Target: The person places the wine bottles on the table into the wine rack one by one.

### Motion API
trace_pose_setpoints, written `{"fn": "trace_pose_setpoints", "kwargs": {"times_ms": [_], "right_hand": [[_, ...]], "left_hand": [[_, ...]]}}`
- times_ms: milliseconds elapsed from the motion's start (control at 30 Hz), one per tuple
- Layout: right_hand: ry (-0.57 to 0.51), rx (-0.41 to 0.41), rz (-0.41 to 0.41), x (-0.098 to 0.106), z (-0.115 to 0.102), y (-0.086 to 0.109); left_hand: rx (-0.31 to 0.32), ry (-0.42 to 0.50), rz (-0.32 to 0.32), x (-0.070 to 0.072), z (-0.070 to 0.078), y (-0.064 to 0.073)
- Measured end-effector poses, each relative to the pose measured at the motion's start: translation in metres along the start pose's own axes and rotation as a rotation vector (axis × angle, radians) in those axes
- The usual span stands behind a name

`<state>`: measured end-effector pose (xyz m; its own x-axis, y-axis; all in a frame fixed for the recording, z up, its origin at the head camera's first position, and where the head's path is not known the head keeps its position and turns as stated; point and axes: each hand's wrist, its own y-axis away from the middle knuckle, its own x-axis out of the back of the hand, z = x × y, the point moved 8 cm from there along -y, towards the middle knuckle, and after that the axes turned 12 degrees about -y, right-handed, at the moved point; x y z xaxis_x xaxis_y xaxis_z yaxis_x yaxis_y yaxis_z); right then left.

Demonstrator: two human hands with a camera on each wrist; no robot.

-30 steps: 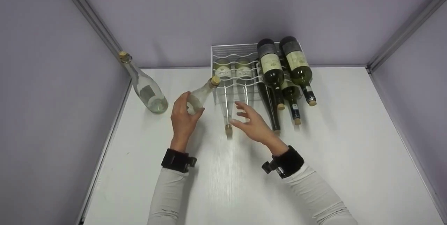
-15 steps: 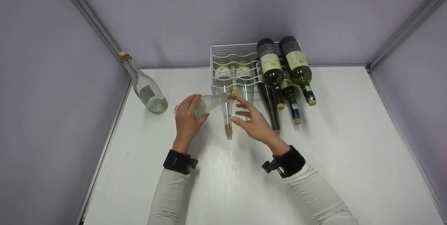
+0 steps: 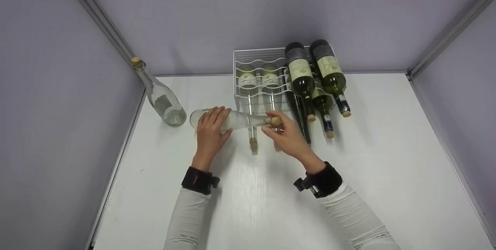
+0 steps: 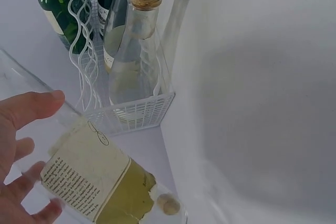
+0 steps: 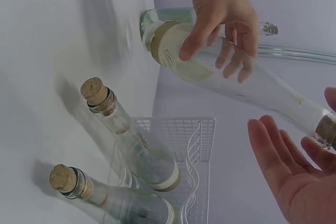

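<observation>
A clear glass wine bottle point(image 3: 240, 120) lies nearly level above the table, its base to the left and its cork point(image 3: 275, 121) to the right. My left hand point(image 3: 210, 135) grips its body from above, thumb on one side and fingers on the other. The left wrist view shows the bottle's cream label point(image 4: 86, 169). At the neck end is my right hand point(image 3: 288, 137), with fingers loosely extended beside the cork; the right wrist view shows its palm point(image 5: 310, 198) turned up near the neck. Part of the body is hidden under the left hand.
A white wire wine rack point(image 3: 235, 72) stands against the back wall. Clear corked bottles point(image 3: 248, 81) lie in its lower left, dark ones at the right, two green bottles point(image 3: 328, 66) on top. Another clear bottle point(image 3: 166, 104) stands upright at the left.
My left hand has tipped the bottle from slanting upward to nearly level, swinging its cork end right and toward me. The cork now lies between the right hand's thumb and fingers.
</observation>
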<state>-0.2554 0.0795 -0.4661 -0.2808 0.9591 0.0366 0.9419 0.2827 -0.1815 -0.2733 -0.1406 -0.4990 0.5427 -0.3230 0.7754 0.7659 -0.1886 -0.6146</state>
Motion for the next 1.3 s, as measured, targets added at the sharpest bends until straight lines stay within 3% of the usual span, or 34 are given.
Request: {"fn": "trace_pose_setpoints", "kwargs": {"times_ms": [233, 467, 600, 767, 933, 1167, 1300], "right_hand": [[0.176, -0.018, -0.037, -0.001, 0.002, 0.001], [0.441, -0.13, -0.128, -0.01, 0.015, 0.003], [0.514, -0.181, -0.145, -0.012, 0.026, 0.005], [0.48, -0.221, -0.169, -0.012, 0.037, 0.007], [0.326, -0.287, -0.19, -0.012, 0.05, 0.012], [0.21, -0.202, -0.115, -0.013, 0.048, 0.022], [0.161, -0.198, -0.064, -0.014, 0.043, 0.029]], "left_hand": [[-0.085, -0.049, 0.001, 0.001, 0.007, 0.003], [-0.194, -0.132, 0.041, 0.003, 0.018, 0.005], [-0.223, -0.151, 0.044, 0.003, 0.023, 0.007], [-0.232, -0.164, 0.044, 0.003, 0.027, 0.009], [-0.226, -0.166, 0.079, 0.008, 0.03, 0.012], [-0.2, -0.148, 0.09, 0.014, 0.032, 0.015], [-0.181, -0.143, 0.093, 0.018, 0.034, 0.016]]}}
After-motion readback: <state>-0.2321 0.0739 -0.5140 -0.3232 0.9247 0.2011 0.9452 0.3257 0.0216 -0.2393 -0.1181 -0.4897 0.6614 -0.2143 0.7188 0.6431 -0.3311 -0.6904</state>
